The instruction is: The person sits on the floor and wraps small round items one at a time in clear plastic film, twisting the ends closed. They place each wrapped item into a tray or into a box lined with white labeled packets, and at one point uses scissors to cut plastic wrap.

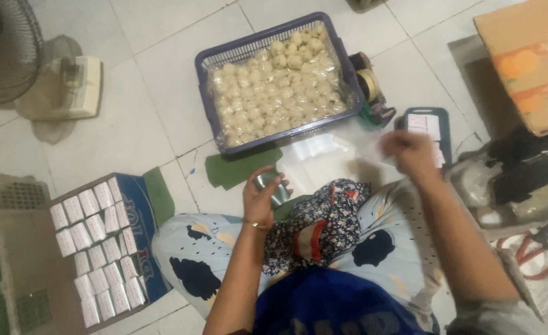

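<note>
One purple slotted plastic basket (207,74) sat on the white tiled floor (131,124), lined with clear plastic and heaped with pale round dough balls (274,80), too many to count; one tape dispenser (368,87) touched the basket's right side; one flat box of small white packets (94,248), roughly twenty, lay well left and nearer than the basket; one fan (4,49) stood far left of it; left hand (260,200) was curled around a small shiny metal cup (270,183) just in front of the basket; right hand (410,152), blurred, pinched a thin clear plastic bag (373,149), grip unclear.
</note>
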